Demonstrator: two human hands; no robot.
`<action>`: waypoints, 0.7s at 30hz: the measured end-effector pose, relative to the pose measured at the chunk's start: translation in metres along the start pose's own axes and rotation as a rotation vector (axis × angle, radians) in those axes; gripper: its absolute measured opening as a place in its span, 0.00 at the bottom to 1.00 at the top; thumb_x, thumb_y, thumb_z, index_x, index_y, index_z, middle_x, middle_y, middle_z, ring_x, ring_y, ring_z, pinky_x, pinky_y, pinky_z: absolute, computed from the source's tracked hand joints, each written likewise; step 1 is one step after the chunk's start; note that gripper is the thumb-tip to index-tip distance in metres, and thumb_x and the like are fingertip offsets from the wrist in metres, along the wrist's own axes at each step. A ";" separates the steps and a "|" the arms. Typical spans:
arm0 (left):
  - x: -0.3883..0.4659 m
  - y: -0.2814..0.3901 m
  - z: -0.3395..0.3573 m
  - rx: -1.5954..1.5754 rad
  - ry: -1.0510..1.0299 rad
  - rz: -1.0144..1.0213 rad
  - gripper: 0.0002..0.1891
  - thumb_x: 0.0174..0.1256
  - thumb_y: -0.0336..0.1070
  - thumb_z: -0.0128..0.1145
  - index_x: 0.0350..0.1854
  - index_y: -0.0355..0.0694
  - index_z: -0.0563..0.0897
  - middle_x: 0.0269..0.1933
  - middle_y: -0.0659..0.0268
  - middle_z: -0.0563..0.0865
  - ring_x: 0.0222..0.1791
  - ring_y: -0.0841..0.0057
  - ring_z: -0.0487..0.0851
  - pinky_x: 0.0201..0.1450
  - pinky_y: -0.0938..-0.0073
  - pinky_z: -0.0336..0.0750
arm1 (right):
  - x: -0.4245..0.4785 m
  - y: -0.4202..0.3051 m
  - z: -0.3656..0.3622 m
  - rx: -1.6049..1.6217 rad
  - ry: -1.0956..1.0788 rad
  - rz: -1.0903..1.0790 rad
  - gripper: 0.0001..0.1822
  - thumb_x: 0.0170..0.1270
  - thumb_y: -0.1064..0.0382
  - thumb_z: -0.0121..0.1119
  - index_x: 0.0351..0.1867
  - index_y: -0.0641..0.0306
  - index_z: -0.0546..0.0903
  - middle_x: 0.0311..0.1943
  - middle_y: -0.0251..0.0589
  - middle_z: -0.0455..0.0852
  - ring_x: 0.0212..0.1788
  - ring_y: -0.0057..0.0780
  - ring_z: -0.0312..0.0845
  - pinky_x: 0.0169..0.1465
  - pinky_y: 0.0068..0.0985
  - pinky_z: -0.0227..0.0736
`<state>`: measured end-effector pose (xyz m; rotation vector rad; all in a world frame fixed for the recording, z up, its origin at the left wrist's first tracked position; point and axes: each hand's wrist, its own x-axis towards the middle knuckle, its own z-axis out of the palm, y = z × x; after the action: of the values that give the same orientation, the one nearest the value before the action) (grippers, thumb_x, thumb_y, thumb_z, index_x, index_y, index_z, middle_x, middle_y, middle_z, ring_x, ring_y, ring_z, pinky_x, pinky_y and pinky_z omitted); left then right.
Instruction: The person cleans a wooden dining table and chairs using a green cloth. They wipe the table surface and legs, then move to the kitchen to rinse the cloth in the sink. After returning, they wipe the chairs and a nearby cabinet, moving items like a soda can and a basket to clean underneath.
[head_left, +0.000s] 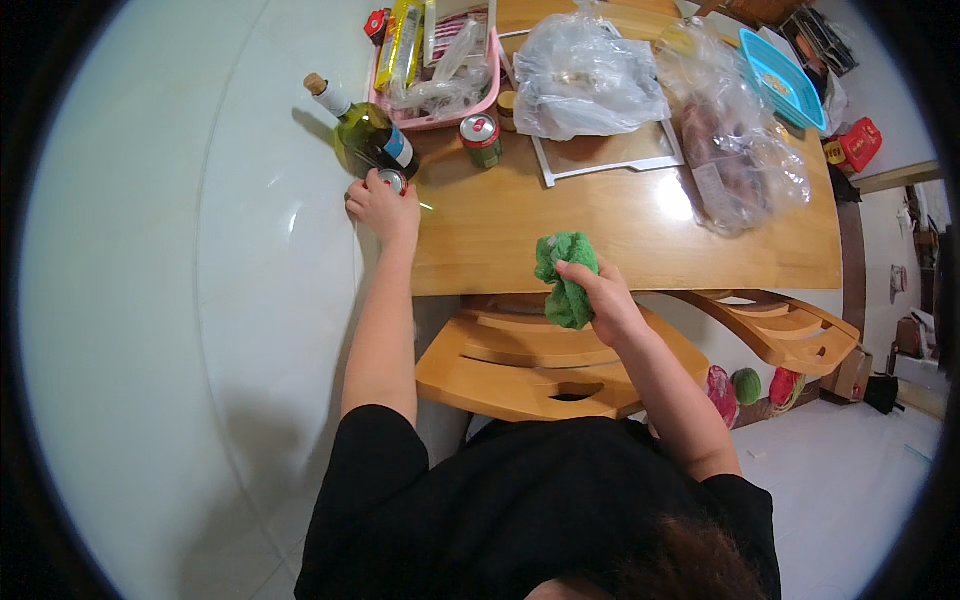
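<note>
My left hand (386, 208) is closed round a drink can (392, 180) at the table's left edge, by the wall; only the can's silver top and a bit of red rim show. Right behind it stands a green glass wine bottle (375, 139) with a cork in its neck. A second can (481, 140), red and green, stands a little to the right, in front of a pink plastic basket (435, 120). In my right hand (604, 296) is a bunched green cloth (568, 281), held above the table's front edge and the chair back.
On the wooden table (495, 247) a white plastic bag (589, 79) lies on a white-framed clear panel (604, 169). To its right are clear plastic bags (739, 165) and a blue basket (795, 97). Two wooden chairs (517, 375) stand at the front edge.
</note>
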<state>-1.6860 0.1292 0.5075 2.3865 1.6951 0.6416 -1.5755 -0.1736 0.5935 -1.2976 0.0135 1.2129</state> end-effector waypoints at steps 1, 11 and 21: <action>0.000 -0.011 0.003 -0.111 0.011 0.077 0.37 0.45 0.37 0.74 0.61 0.41 0.72 0.59 0.52 0.71 0.63 0.54 0.66 0.66 0.49 0.60 | -0.001 -0.001 0.001 0.006 -0.008 -0.005 0.18 0.65 0.59 0.62 0.53 0.65 0.77 0.38 0.37 0.82 0.33 0.25 0.80 0.34 0.28 0.77; -0.048 0.068 -0.022 -0.719 -0.363 0.339 0.36 0.44 0.33 0.73 0.58 0.40 0.69 0.53 0.53 0.82 0.52 0.55 0.82 0.52 0.59 0.77 | -0.018 -0.027 -0.013 -0.188 0.026 -0.530 0.21 0.64 0.62 0.62 0.57 0.64 0.76 0.43 0.41 0.81 0.43 0.31 0.79 0.47 0.30 0.76; -0.135 0.232 -0.153 -0.782 -0.576 1.123 0.44 0.43 0.41 0.74 0.65 0.39 0.65 0.51 0.54 0.83 0.52 0.56 0.82 0.52 0.64 0.77 | -0.080 -0.105 -0.061 -1.008 0.167 -1.624 0.17 0.54 0.67 0.67 0.48 0.61 0.83 0.53 0.43 0.83 0.62 0.50 0.74 0.62 0.40 0.72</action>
<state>-1.5859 -0.0972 0.6929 2.3141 -0.2185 0.4781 -1.5038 -0.2493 0.6950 -1.5549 -1.3935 -0.4155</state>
